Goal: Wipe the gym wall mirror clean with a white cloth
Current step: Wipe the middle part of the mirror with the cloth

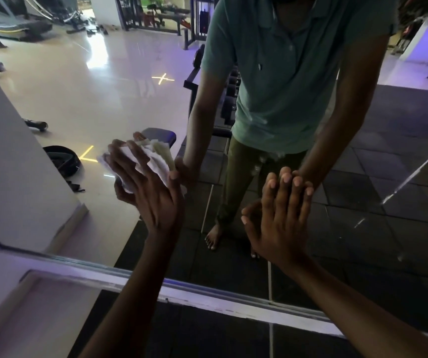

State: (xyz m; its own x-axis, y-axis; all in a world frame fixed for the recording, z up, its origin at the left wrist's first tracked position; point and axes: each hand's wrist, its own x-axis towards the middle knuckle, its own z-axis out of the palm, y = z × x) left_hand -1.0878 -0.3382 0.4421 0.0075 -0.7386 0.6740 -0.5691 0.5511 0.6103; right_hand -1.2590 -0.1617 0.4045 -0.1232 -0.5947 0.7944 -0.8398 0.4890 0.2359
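left hand [145, 187] has the white cloth [153, 161] bunched under spread fingers, pressed flat on the mirror [119, 99] left of centre. right hand [280, 215] rests open-palmed on the glass. cloth looks soft, light, crumply, so palming the middle seems best.

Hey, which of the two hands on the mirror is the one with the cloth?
The left hand presses the crumpled white cloth against the gym wall mirror. The right hand lies bare and flat on the glass, fingers straight.
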